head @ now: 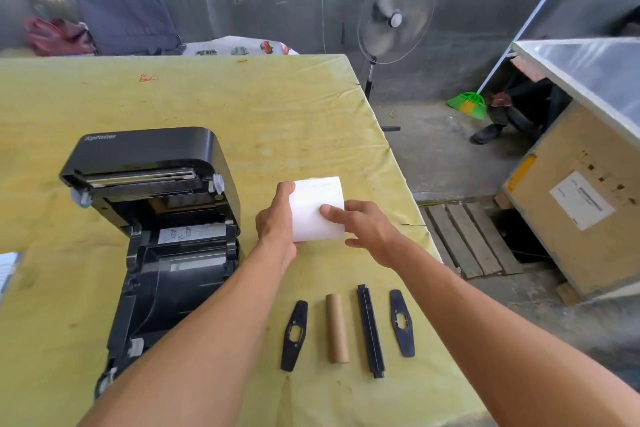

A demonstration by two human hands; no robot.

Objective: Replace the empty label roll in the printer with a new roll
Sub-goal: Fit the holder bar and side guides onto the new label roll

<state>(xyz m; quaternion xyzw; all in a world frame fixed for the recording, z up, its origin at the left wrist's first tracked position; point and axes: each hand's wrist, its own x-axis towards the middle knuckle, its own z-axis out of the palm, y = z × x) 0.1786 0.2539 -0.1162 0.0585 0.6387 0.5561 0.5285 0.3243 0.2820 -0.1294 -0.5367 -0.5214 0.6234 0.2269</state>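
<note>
Nearest the camera, four parts lie in a row on the yellow cloth-covered table (242, 107): a flat black plastic roll guide (294, 335), an empty brown cardboard core tube (337, 328), a long black plastic spindle bar (371, 331) and a second flat black guide plate (402, 323), each apart from its neighbour. Beyond them, both bare forearms reach forward to a full white label roll (315, 210), held just to the right of the black label printer (156, 239). That printer stands with its lid tipped up and back, its roll bay exposed. At the roll's left end the left hand (277, 222) is wrapped round it, fingers curled behind and thumb near its lower edge. From the right, the right hand (367, 229) has its thumb pressed on the roll's front face; its other fingers are loosely curled beside the roll's end.
</note>
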